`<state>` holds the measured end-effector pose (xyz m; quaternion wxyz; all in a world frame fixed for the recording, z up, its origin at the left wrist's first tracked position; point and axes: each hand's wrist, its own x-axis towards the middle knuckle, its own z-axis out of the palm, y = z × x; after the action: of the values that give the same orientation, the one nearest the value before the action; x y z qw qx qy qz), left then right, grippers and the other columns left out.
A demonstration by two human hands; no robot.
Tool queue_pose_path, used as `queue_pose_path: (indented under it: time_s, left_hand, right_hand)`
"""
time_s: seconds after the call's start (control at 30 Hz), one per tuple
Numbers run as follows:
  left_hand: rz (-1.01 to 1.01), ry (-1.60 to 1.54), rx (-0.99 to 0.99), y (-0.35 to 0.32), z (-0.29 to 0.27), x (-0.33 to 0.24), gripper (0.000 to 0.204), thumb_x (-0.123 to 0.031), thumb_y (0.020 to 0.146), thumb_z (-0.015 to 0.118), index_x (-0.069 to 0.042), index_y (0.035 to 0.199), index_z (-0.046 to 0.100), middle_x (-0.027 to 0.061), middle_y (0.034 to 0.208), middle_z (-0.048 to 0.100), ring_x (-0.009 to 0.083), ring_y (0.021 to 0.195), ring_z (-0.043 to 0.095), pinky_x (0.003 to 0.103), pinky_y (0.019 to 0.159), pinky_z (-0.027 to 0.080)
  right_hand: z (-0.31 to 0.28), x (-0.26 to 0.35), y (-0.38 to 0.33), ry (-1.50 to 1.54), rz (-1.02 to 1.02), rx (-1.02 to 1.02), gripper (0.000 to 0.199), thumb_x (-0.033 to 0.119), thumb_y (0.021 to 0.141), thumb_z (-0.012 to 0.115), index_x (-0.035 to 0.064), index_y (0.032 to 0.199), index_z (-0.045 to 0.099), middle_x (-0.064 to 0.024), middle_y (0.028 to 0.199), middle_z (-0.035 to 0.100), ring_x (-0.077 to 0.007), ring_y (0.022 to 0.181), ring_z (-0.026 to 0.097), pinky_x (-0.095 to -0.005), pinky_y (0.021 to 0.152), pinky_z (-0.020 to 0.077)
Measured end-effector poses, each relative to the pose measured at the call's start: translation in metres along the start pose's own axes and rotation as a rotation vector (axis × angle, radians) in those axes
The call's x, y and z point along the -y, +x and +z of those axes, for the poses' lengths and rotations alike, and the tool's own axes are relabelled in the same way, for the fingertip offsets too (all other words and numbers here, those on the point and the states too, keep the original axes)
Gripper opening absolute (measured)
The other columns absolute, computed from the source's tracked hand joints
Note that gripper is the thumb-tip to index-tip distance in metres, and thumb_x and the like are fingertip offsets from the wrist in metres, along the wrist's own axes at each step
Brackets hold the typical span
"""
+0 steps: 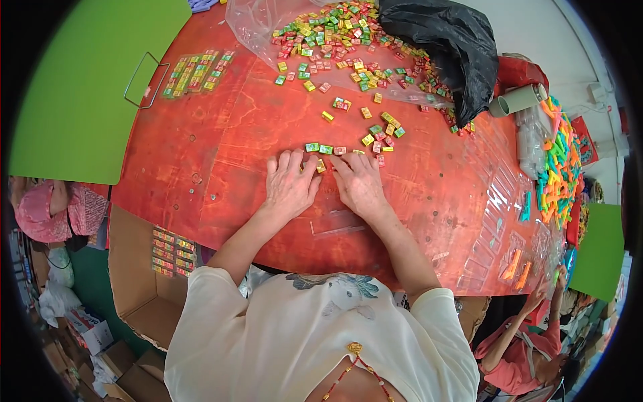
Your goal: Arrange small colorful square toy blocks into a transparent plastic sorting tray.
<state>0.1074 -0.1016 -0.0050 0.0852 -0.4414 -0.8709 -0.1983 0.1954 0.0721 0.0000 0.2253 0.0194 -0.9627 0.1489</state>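
Note:
Both my hands rest on the red tabletop, behind a short row of tiny candy-style boxes. My left hand has its fingers stretched forward and its thumb apart. By its index fingertip sits a yellow box. My right hand reaches to the row's other end with its fingers spread, touching or very near a red box and a yellow box. Two green boxes lie in line between the hands. Any box under the fingers is hidden. A clear plastic tray lies between my forearms.
A large heap of small boxes spreads on plastic sheeting at the far side, beside a black bag. Filled trays lie far left. Clear trays and colourful plastic pieces occupy the right. Another person sits lower right.

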Motion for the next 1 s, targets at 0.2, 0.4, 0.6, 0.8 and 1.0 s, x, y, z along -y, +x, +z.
queue_pose_path:
  time_s: [0.2,0.4,0.6,0.8,1.0]
  left_hand:
    - [0.023,0.013,-0.011,0.002,0.005,0.004,0.037,-0.025,0.081,0.073,-0.012,0.115,0.066,0.0138,0.12,0.056,0.0303,0.111,0.051,0.047,0.093,0.036]
    - [0.037,0.003,0.008,0.001,0.002,0.003,0.04,-0.027,0.08,0.073,-0.011,0.116,0.066,0.0136,0.119,0.056,0.0304,0.111,0.05,0.048,0.094,0.035]
    - [0.068,-0.025,-0.06,0.011,0.004,-0.006,0.036,-0.031,0.081,0.072,-0.011,0.111,0.065,0.0128,0.11,0.055,0.0294,0.105,0.05,0.051,0.091,0.035]
    - [0.094,0.007,-0.096,0.011,0.012,-0.002,0.029,-0.029,0.081,0.071,-0.011,0.104,0.066,0.0111,0.105,0.055,0.0286,0.103,0.05,0.05,0.088,0.034]
    - [0.097,-0.043,-0.103,0.01,0.005,0.0,0.027,-0.027,0.082,0.072,-0.011,0.103,0.066,0.0106,0.104,0.055,0.028,0.101,0.051,0.049,0.089,0.034]
  right_hand:
    - [0.002,0.001,-0.003,-0.01,0.085,0.084,0.033,0.012,0.085,0.069,0.006,0.118,0.067,-0.0101,0.099,0.06,-0.0277,0.096,0.059,-0.0422,0.085,0.0429]
    - [0.008,0.008,-0.004,0.057,0.073,0.047,0.033,0.011,0.085,0.069,0.0054,0.118,0.067,-0.0104,0.099,0.06,-0.0282,0.094,0.058,-0.0429,0.082,0.0432]
    - [0.002,-0.014,0.012,-0.165,0.137,-0.027,0.017,0.015,0.086,0.068,0.0074,0.101,0.067,-0.0091,0.097,0.058,-0.0283,0.092,0.057,-0.0428,0.081,0.0427]
    - [0.007,-0.002,0.003,-0.223,0.159,0.0,0.013,0.019,0.085,0.071,0.0095,0.093,0.065,-0.0079,0.096,0.06,-0.0269,0.09,0.058,-0.0412,0.078,0.0411]
    - [0.003,-0.001,0.007,-0.062,0.138,0.007,0.015,0.023,0.087,0.069,0.0085,0.086,0.065,-0.0089,0.091,0.057,-0.0272,0.091,0.057,-0.0445,0.082,0.0405]
